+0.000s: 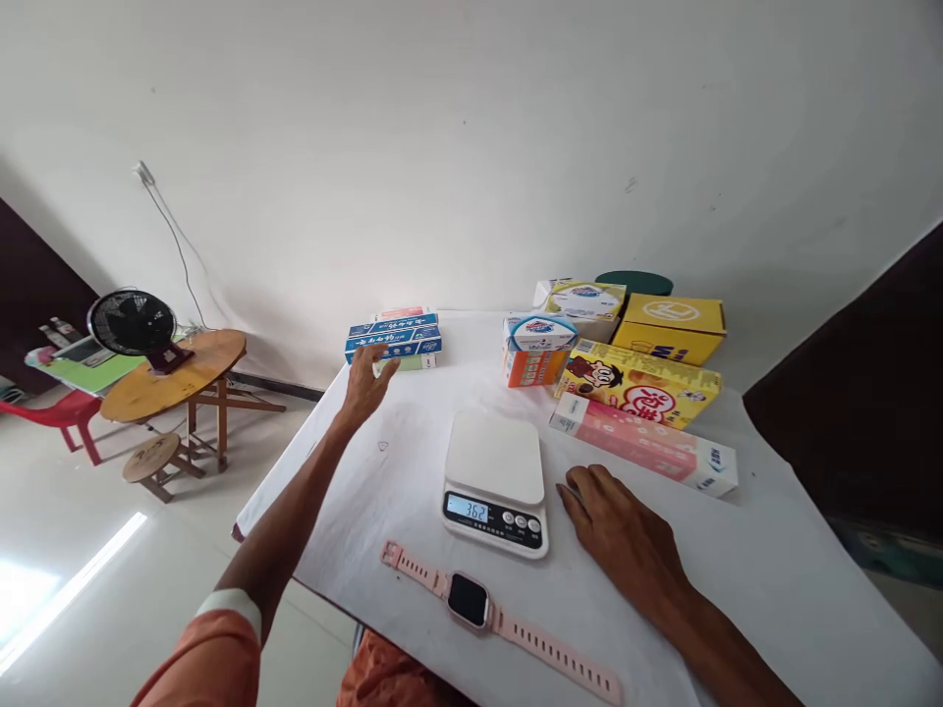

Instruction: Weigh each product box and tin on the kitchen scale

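Note:
My left hand [366,381] reaches to a small stack of boxes at the far left of the table. Its thumb and fingers are spread at the front of the blue toothpaste box [413,344], with nothing held; whether the fingertips touch it I cannot tell. My right hand [623,525] rests on the white cloth to the right of the kitchen scale [495,457], fingers loosely bent and holding nothing visible. The scale's platform is bare and its lit display reads 362. In front of it lies a smartwatch [469,600] with a pink strap, stretched out flat.
Behind my right hand lies a long pink-and-white box [640,444]. Beyond it stand a yellow snack box [637,383], a plain yellow box [672,327] and an orange-and-white box [537,351]. A wall closes the back. Leftward, a black fan [133,322] sits on a round wooden table [181,373].

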A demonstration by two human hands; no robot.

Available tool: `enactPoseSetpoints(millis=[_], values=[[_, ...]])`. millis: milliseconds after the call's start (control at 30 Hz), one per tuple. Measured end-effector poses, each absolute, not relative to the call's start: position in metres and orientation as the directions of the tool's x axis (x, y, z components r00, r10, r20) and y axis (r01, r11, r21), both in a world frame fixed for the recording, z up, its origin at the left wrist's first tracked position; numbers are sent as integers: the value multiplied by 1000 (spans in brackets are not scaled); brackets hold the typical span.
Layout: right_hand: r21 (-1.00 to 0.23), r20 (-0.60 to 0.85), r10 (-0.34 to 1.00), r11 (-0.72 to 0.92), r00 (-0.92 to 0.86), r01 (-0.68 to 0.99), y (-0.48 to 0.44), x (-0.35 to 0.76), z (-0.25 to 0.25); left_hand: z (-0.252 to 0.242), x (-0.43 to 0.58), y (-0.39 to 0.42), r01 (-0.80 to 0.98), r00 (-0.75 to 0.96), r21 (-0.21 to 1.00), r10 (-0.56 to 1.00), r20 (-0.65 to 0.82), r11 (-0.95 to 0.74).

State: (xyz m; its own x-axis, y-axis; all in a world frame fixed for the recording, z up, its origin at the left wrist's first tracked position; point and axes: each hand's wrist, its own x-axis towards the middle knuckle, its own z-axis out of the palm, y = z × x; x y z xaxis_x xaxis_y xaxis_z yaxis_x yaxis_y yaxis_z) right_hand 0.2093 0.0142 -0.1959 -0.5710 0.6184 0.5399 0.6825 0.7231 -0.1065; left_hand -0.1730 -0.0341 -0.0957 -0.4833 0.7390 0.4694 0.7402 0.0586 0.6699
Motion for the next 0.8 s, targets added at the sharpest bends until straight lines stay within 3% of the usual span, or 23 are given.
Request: enactPoseSetpoints(millis=[133, 267, 500, 600, 800], values=[[-85, 592, 597, 715, -542, 694, 15, 208, -196, -88, -210, -2, 898, -404, 360, 801, 442, 254], [-50, 607, 578, 712, -545, 700, 14, 209, -195, -102, -225, 15, 929, -360, 227, 855, 373, 292], [-75, 599, 595, 709, -537, 702, 15, 209, -193, -107, -238, 12, 955, -297, 129, 880, 370, 268], [-128, 586, 619, 708, -523, 695, 16, 209, -193, -94, -245, 18, 941, -340, 112, 896, 285, 321], [-226, 539, 687, 675, -487, 702, 15, 208, -193, -86, -249, 10, 908, -382, 269, 899, 214, 322]])
